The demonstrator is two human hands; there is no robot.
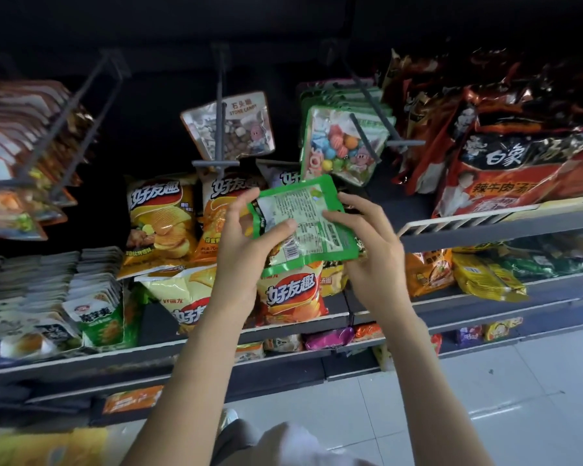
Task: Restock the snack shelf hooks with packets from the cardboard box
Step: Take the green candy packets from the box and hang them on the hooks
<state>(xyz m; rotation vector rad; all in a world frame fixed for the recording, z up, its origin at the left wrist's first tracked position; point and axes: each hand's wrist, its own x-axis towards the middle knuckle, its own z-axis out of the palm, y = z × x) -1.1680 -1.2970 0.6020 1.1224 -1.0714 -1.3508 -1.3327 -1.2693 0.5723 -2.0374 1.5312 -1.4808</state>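
The green-edged packet is gripped by both hands, left hand and right hand, just below the candy hook. If its hang hole is misaligned, the prong could be missed.

Bare forearms with no sleeves, two bare hands, grey trousers, pale shoe
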